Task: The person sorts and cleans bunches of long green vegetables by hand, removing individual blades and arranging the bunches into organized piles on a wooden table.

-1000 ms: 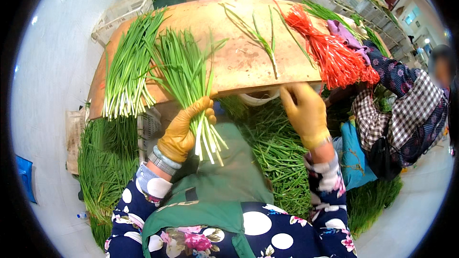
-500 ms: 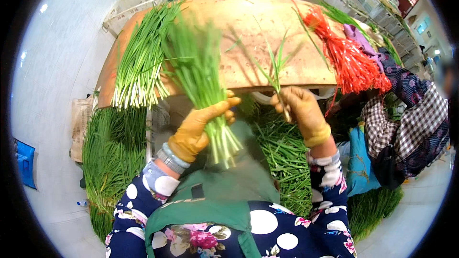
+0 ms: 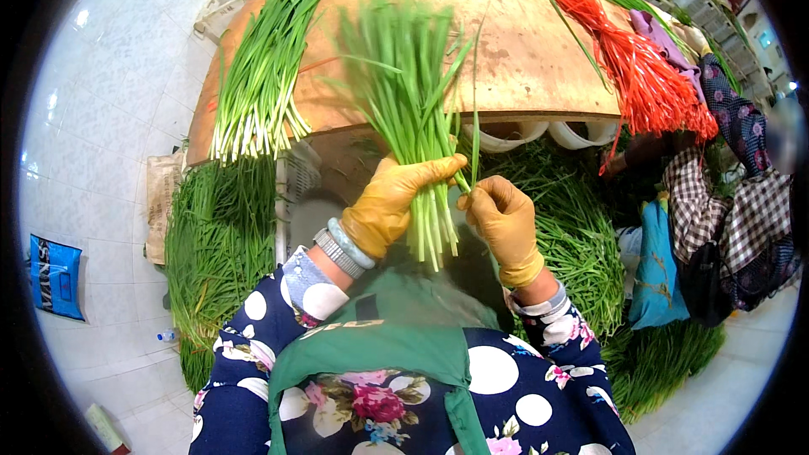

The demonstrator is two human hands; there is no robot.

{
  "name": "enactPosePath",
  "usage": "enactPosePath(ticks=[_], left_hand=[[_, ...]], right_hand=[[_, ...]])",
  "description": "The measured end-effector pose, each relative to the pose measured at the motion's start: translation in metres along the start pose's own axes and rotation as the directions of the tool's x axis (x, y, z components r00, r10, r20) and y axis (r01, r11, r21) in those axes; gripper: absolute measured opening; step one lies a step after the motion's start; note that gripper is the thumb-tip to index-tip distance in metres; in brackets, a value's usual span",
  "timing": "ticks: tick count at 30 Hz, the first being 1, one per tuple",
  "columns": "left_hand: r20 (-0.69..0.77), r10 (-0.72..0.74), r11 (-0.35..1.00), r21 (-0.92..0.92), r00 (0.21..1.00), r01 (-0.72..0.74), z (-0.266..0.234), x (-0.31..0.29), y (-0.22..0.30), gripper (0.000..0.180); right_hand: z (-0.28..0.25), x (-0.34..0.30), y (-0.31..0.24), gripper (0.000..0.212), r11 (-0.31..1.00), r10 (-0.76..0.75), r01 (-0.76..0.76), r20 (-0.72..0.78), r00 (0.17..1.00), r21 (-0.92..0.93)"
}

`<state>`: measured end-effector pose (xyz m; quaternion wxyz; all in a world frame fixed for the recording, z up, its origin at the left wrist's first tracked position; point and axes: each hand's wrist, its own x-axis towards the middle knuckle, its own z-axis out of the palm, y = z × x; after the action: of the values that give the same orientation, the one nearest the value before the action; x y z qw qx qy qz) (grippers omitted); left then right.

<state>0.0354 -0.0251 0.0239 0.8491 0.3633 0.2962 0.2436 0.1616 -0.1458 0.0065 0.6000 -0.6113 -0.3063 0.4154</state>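
Together, rubbery yellow-gloved hands (image 3: 447, 211) clasp a bunch of slender chives (image 3: 409, 101).

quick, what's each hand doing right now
Left hand: closed around a bunch of green chives, held upright.
Right hand: closed, pinching a single chive stalk beside the bunch.
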Motion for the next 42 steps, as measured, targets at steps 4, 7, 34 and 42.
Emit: enactPosePath(ticks=[4,7,34,42], left_hand=[[-0.042,0.086,0.994,0.075,0.995,-0.083,0.006,-0.003,-0.007,0.031],[-0.036,0.109,0.992,0.073,0.993,-0.106,0.001,-0.001,-0.002,0.029],[-0.003,0.006,0.998,-0.062,1.0,-0.007,-0.013,0.005,0.003,0.033],[0.071,-0.095,0.98,-0.169,0.993,0.106,-0.01,-0.001,0.005,0.039]], right_hand=[[-0.007,-0.013,0.007,0.011,0.996,0.069,-0.06,-0.135,0.988,0.069],[-0.033,-0.025,0.021,0.019,0.994,0.107,-0.104,-0.106,0.989,0.031],[-0.127,-0.083,0.038,0.023,0.397,0.179,-0.031,0.044,0.983,-0.918],[-0.008,-0.01,-0.04,0.031,0.93,0.066,0.073,0.36,0.931,-0.36]])
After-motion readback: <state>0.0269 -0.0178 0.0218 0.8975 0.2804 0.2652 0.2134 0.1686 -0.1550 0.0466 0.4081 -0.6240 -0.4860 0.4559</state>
